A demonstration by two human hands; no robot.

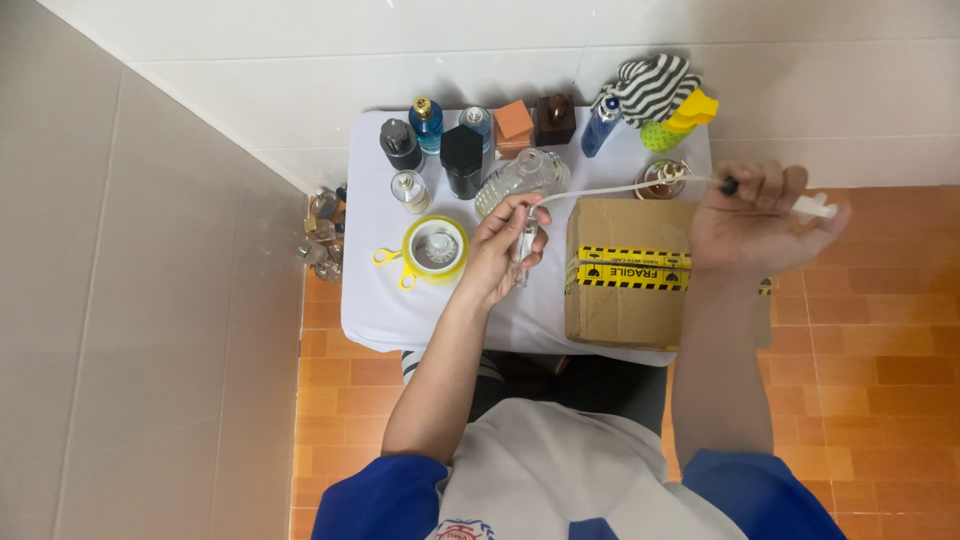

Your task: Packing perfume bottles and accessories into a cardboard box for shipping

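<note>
Mid-transfer: left hand (497,250) pinches vial (523,243) at table (370,290) centre, right hand (752,222) fist-grips syringe (660,185); next needs tip aligned with vial mouth

Front strip of the white table (440,325) near the person lies bare; approach open there. Back edge blocked by a row of bottles (470,135). Cardboard box (625,270) fills right side. Yellow tape dispenser (433,250) stands left of centre.
</note>
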